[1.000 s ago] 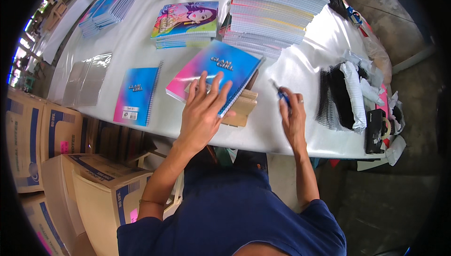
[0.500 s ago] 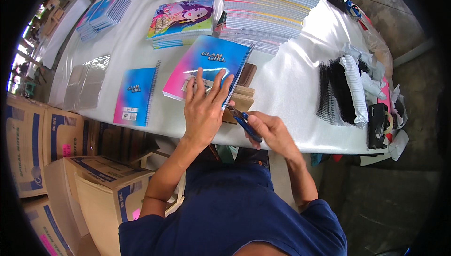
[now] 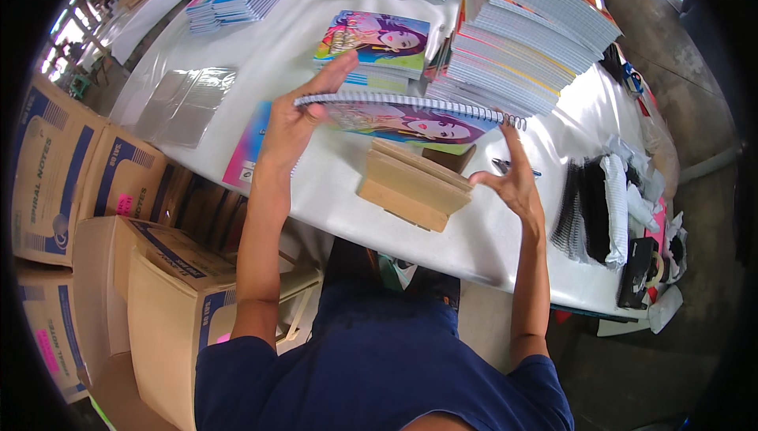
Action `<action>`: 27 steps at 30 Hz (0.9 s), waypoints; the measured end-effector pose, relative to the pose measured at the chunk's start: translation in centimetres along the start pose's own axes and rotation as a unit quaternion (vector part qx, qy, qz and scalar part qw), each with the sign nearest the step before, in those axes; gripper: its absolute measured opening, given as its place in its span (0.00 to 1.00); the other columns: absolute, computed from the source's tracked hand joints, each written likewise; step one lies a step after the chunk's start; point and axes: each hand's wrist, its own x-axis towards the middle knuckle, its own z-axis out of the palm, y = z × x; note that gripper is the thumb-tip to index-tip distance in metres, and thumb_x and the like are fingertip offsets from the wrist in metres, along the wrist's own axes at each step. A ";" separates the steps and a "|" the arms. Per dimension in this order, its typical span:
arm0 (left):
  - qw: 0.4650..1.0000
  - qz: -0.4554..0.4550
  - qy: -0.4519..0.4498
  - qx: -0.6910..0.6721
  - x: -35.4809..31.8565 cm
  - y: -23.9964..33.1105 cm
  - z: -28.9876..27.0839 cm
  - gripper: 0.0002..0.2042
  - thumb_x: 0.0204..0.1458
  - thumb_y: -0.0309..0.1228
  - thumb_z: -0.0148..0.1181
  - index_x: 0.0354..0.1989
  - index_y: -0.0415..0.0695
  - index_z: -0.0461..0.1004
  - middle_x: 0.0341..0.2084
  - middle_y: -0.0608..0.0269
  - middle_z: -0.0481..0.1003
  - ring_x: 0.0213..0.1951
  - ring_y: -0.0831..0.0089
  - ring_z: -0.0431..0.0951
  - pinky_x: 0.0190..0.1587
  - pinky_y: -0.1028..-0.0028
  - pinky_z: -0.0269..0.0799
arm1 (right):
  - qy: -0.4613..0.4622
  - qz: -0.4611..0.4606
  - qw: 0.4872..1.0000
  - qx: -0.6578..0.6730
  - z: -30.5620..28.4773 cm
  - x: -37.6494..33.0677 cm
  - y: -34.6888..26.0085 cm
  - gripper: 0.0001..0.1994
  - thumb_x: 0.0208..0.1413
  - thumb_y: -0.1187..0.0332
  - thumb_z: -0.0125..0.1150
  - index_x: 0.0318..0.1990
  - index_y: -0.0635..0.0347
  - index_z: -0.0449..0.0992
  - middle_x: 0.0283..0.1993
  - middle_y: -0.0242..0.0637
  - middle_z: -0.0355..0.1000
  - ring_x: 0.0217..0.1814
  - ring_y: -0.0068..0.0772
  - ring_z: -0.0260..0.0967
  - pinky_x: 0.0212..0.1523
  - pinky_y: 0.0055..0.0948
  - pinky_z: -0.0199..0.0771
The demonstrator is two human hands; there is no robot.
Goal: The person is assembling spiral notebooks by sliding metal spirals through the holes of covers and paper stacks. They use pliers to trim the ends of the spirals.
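A spiral notebook (image 3: 418, 121) is lifted above the table, tilted with its wire coil uppermost and an illustrated cover showing. My left hand (image 3: 290, 127) grips its left end between thumb and fingers. At the other end, my right hand (image 3: 515, 182) has thumb and index finger spread wide, the index fingertip at the coil's end. Behind that hand the blue-handled cutting pliers (image 3: 502, 165) lie on the table, partly hidden. Below the notebook stands a brown block-like stand (image 3: 414, 186). Another blue and pink notebook (image 3: 251, 146) lies partly behind my left forearm.
Tall notebook piles (image 3: 521, 44) rise at the back right, with a shorter illustrated stack (image 3: 371, 44) beside them. A blue stack (image 3: 237, 0) sits far left, near clear plastic sleeves (image 3: 185, 103). Black coils (image 3: 580, 210) lie at right; cardboard boxes (image 3: 181, 297) stand lower left.
The notebook has been raised off the brown stand and turned, coil up. My right hand has let go of the pliers, now on the table. My left hand has moved from the cover to the notebook's end.
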 end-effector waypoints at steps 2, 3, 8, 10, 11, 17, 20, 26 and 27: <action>0.997 0.019 0.030 -0.067 0.0 -0.6 -1.6 0.35 0.57 0.47 0.54 0.66 0.35 0.55 0.66 0.57 0.58 0.67 0.60 0.58 0.68 0.63 0.52 | -0.107 -0.015 0.988 0.114 2.2 1.8 -1.6 0.40 0.39 0.65 0.76 0.62 0.65 0.63 0.60 0.49 0.67 0.62 0.41 0.64 0.63 0.38 0.62; 0.994 0.027 0.054 -0.092 -0.2 -1.0 -2.5 0.35 0.58 0.47 0.54 0.67 0.37 0.54 0.67 0.57 0.56 0.67 0.59 0.58 0.67 0.63 0.52 | -0.166 -0.010 0.971 0.173 3.4 2.8 -3.3 0.35 0.43 0.68 0.74 0.60 0.67 0.65 0.57 0.50 0.70 0.58 0.41 0.69 0.58 0.37 0.68; 0.955 -0.087 0.273 0.077 -1.4 2.3 -7.7 0.29 0.62 0.41 0.50 0.69 0.44 0.52 0.70 0.58 0.51 0.67 0.60 0.57 0.67 0.62 0.52 | -0.017 -0.246 0.964 -0.102 10.5 5.0 -9.4 0.20 0.50 0.71 0.64 0.52 0.62 0.71 0.52 0.53 0.72 0.49 0.44 0.74 0.40 0.30 0.78; 0.910 -0.116 0.347 0.193 -3.3 4.6 -9.7 0.26 0.64 0.38 0.49 0.68 0.44 0.55 0.69 0.59 0.53 0.67 0.60 0.58 0.67 0.61 0.52 | -0.032 -0.306 0.928 -0.208 14.9 5.6 -10.1 0.24 0.50 0.70 0.62 0.57 0.61 0.69 0.57 0.49 0.69 0.59 0.46 0.68 0.54 0.39 0.73; 0.911 -0.154 0.291 0.246 -4.8 5.4 -11.0 0.25 0.63 0.39 0.50 0.67 0.45 0.58 0.69 0.59 0.54 0.67 0.60 0.57 0.67 0.61 0.51 | -0.079 -0.338 0.918 -0.192 16.6 5.5 -10.5 0.23 0.51 0.67 0.61 0.57 0.61 0.70 0.58 0.50 0.68 0.62 0.46 0.65 0.59 0.42 0.68; 0.694 -0.385 -0.024 0.607 -11.7 -1.4 -11.7 0.20 0.57 0.39 0.55 0.60 0.68 0.69 0.67 0.73 0.59 0.70 0.48 0.47 0.67 0.41 0.39 | -0.369 -0.309 0.862 -0.158 18.8 2.7 -9.4 0.22 0.56 0.53 0.55 0.51 0.59 0.75 0.63 0.49 0.63 0.72 0.45 0.49 0.71 0.54 0.44; 0.700 -0.404 0.025 0.588 -13.1 -2.5 -10.0 0.21 0.58 0.39 0.54 0.60 0.70 0.68 0.68 0.77 0.56 0.70 0.46 0.45 0.64 0.33 0.38 | -0.290 -0.291 0.906 -0.107 14.6 1.0 -8.7 0.20 0.56 0.55 0.57 0.48 0.60 0.77 0.62 0.45 0.65 0.68 0.44 0.56 0.69 0.48 0.52; 0.688 -0.420 -0.046 0.590 -11.8 -3.0 -9.9 0.25 0.55 0.38 0.58 0.63 0.71 0.64 0.70 0.77 0.52 0.70 0.46 0.43 0.65 0.37 0.39 | -0.207 -0.135 0.966 -0.071 6.0 -1.9 -8.7 0.11 0.55 0.66 0.61 0.43 0.61 0.79 0.55 0.42 0.72 0.53 0.43 0.72 0.49 0.39 0.76; 0.689 -0.424 -0.062 0.584 -11.0 -3.1 -9.4 0.27 0.54 0.38 0.60 0.64 0.71 0.63 0.70 0.76 0.52 0.70 0.46 0.43 0.65 0.37 0.40 | -0.192 -0.113 0.973 -0.069 5.1 -2.3 -8.5 0.10 0.56 0.67 0.61 0.42 0.61 0.79 0.53 0.41 0.72 0.51 0.43 0.73 0.46 0.39 0.77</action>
